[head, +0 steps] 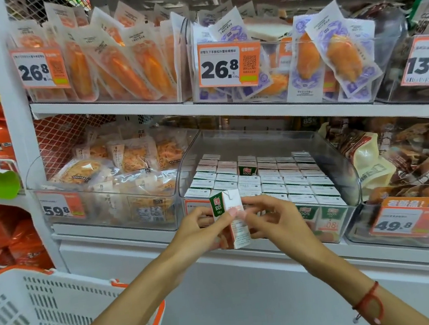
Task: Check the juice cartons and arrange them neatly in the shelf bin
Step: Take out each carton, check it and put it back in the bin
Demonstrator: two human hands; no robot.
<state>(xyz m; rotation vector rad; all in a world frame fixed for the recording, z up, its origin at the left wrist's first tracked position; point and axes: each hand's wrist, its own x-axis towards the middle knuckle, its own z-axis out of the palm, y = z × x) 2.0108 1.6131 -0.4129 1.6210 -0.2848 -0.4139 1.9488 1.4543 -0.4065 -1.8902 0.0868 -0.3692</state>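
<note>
Both hands hold one juice carton just in front of the shelf bin.
Left hand fingers and right hand fingers curl narrowly round it; bin packed with cartons, free room only before its front edge.

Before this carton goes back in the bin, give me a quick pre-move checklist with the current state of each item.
1. Carton held securely: ok, left hand and right hand both pinch it.
2. Carton upright: ok, top up, slightly tilted.
3. Printed date read: cannot tell, print too small.
4. Free slot in bin: cannot tell; the front left corner is hidden behind the carton and hands.
5. Rows in bin tidy: not ok, one carton near the back stands higher than the rest.
6. Path to bin clear: ok, nothing between hands and bin.
</note>
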